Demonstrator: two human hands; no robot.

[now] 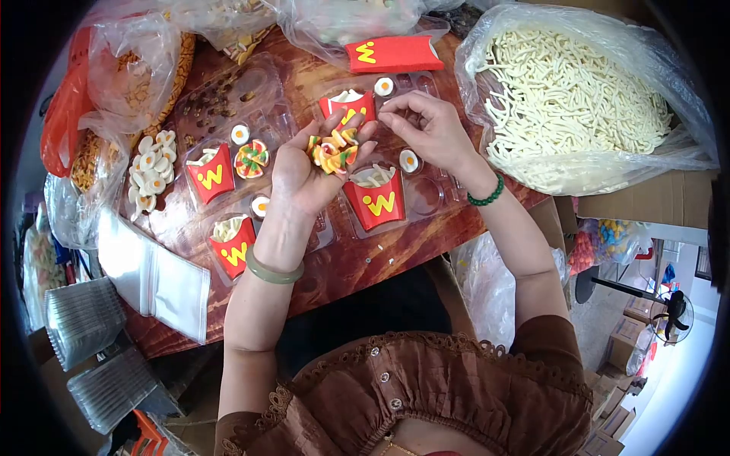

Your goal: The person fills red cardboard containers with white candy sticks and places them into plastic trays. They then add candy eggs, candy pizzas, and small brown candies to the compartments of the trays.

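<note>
Head view: fries (pixel 372 178) in red cartons (pixel 379 207), clear bag (pixel 608 176)

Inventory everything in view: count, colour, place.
Filled fries cartons: four, red, table
Other carton: one, red, far side
Single eggs: four, white, near cartons
Egg pile: uncounted, white, left
Pizza disc: one, multicoloured, left
Pizza pieces: uncounted, multicoloured, left palm
Fries bag: one, clear, right
Trays: uncounted, clear, table, lower left
Flat bags: uncounted, clear, left front
Red bag: one, red, upper left
Table: one, brown, centre
Boxes: several, brown, lower right
Fan: one, black, right
Bracelets: two, green, wrists
Top: one, brown, bottom
Left hand: one, centre
Right hand: one, centre
</note>
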